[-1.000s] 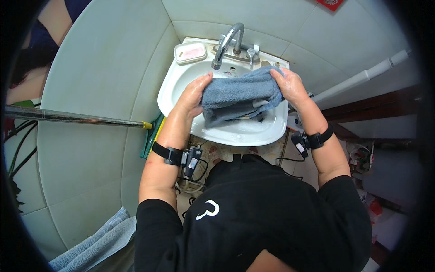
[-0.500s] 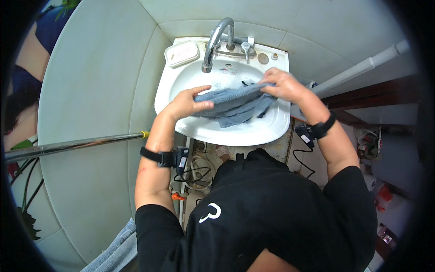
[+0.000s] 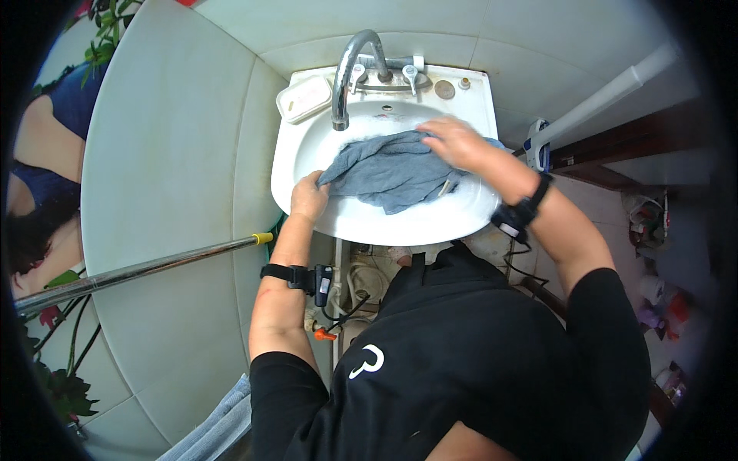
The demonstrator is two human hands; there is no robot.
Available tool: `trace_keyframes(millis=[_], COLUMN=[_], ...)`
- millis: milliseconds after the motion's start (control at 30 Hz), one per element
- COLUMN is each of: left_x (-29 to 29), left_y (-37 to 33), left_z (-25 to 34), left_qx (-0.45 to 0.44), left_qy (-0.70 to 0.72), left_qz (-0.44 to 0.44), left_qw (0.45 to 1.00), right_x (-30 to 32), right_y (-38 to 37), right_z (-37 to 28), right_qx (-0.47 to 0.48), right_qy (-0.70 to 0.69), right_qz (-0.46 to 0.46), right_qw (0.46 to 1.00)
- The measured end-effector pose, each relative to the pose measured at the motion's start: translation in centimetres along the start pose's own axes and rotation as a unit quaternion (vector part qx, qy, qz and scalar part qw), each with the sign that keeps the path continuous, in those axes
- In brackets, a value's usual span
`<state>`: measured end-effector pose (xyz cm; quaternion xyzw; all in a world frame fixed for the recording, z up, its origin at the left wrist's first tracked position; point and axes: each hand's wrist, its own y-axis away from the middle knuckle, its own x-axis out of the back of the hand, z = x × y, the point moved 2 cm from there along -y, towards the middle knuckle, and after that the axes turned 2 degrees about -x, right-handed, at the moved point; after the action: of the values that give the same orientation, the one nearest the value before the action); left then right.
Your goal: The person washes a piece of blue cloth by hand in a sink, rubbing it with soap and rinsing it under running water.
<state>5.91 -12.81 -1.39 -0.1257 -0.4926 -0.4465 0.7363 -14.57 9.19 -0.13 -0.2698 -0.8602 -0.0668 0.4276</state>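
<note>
Blue-grey towel [image 3: 392,169], bunched and creased, lies across the white washbasin [image 3: 361,224] at the upper centre of the frame, and you're right over it! Your left hand [image 3: 310,197] has the cloth's left end pinched at the basin's near-left rim, a firm enough hold by the look of it. Over on the right, your right hand [image 3: 457,142] is a blur above the upper-right folds, fingers loosely spread; whether any cloth is caught in them, I can't tell. A pale strip [image 3: 446,187], perhaps a label, pokes out at the towel's right side.

Now, good form here: let that left pinch anchor the cloth while the right works the folds, gathering a thick handful rather than a thin edge, since wet terry, if that's what this is, would likely be heavy and slippery. Keep the bundle low, inside the bowl, so drips land there. Mind your knuckles under the gooseneck tap [image 3: 355,52], its spout just beyond the towel's upper left. And watch that strapped black device [image 3: 510,220] on your right forearm, close by the basin's right rim: elbow up, keep it dry!
</note>
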Motion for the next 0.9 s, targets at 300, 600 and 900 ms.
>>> trace_keyframes(millis=[300,600,900], left_x=[2.2,-3.7,-6.1], left_y=[1.5,0.2,1.6], left_z=[0.8,3.0,8.2], left_qx=[0.104,0.173,0.141], left_qy=[0.519,0.320,0.813], left_qz=[0.015,0.066,-0.303], left_qw=[0.848,0.929,0.476], right_x=[-1.2,-0.8,-3.6], right_y=[-3.3,-3.3,2.4], right_z=[0.0,-1.7,-13.4], right_qx=[-0.201,-0.283,0.146], right_qy=[-0.229,-0.591,-0.129], right_qz=[-0.100,0.096,-0.041], right_qw=[0.947,0.749,0.980])
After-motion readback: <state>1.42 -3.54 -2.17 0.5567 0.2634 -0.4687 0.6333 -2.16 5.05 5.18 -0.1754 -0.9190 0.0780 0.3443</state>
